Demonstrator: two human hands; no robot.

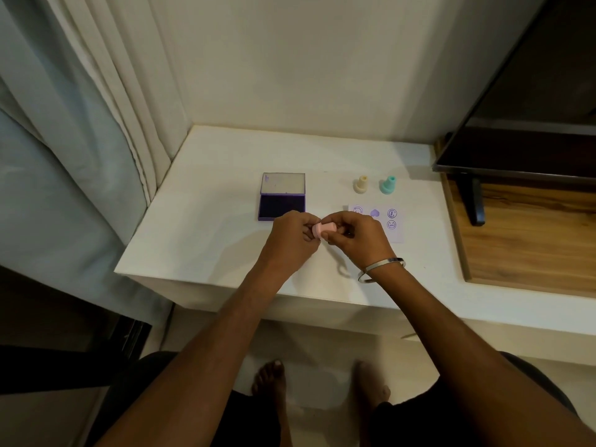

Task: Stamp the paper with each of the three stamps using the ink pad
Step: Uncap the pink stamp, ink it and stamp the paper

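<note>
Left hand, right hand, fingers pinched, fingertips meeting

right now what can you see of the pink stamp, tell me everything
The pink stamp looks like matte plastic, with a wide round base and a narrower handle. It lies sideways, off the white table, pinched between both hands: the left hand at the base end, the right hand around the handle. Its stamping face is hidden. It sits between the open ink pad and the paper.
</note>
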